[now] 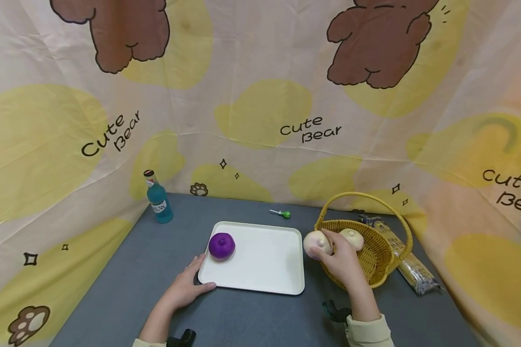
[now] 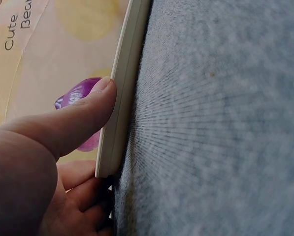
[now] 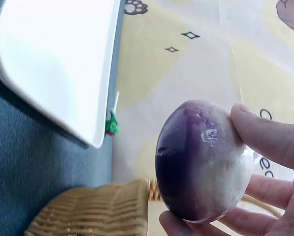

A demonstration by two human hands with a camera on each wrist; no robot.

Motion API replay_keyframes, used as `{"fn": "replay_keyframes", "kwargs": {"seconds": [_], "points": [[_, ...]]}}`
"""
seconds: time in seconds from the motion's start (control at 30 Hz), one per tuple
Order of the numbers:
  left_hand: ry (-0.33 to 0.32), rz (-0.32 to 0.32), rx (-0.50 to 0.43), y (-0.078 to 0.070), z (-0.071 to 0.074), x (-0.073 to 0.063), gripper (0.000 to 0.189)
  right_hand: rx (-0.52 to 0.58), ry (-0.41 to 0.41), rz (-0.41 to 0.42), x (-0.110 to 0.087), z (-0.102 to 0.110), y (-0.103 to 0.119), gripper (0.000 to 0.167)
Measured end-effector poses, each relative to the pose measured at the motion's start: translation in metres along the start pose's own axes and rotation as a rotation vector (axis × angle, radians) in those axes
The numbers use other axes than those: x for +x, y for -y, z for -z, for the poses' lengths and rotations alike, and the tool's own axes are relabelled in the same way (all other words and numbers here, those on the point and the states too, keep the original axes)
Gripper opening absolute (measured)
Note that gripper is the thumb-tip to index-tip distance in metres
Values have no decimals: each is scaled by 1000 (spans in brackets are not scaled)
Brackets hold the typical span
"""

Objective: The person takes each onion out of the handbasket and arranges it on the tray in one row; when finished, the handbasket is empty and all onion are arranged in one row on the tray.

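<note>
At the front left corner of the white tray (image 1: 260,260), my left hand (image 1: 184,286) holds the edge, thumb along the front rim and fingers on the left side. In the left wrist view the thumb (image 2: 95,103) lies against the rim. A purple round vegetable (image 1: 222,246) sits on the tray's left part. My right hand (image 1: 340,258) grips a round white-and-purple vegetable (image 3: 201,162) between thumb and fingers, over the left rim of the yellow wicker basket (image 1: 375,260). Another whitish round vegetable (image 1: 352,238) is in the basket.
A green-headed lollipop (image 1: 282,213) lies behind the tray. At the back left stands a blue bottle (image 1: 159,202). A long clear-and-yellow package (image 1: 412,267) lies along the basket's right side. The basket's tall handle (image 1: 364,194) arches above it. A printed cloth hangs around the table.
</note>
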State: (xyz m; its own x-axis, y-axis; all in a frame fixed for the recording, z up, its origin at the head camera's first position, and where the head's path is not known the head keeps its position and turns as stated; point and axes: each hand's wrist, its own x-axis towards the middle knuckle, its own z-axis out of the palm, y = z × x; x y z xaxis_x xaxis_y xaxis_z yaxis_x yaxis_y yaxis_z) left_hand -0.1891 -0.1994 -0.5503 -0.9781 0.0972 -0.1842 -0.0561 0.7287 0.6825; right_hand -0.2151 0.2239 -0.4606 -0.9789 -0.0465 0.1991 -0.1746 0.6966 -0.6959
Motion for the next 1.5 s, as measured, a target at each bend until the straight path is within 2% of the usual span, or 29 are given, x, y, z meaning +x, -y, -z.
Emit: {"fn": "replay_keyframes", "kwargs": {"seconds": [0.3,0.63,1.5], "points": [[-1,-9,-2,0,1,-1,103,34,27,26,7,-11,12,65],[-2,-5,5,1,0,1,104,24,51,41,11,-24,20,67],[-9,-4,-12,0,0,-2,102,54,71,72,23,-59,46,66]]}}
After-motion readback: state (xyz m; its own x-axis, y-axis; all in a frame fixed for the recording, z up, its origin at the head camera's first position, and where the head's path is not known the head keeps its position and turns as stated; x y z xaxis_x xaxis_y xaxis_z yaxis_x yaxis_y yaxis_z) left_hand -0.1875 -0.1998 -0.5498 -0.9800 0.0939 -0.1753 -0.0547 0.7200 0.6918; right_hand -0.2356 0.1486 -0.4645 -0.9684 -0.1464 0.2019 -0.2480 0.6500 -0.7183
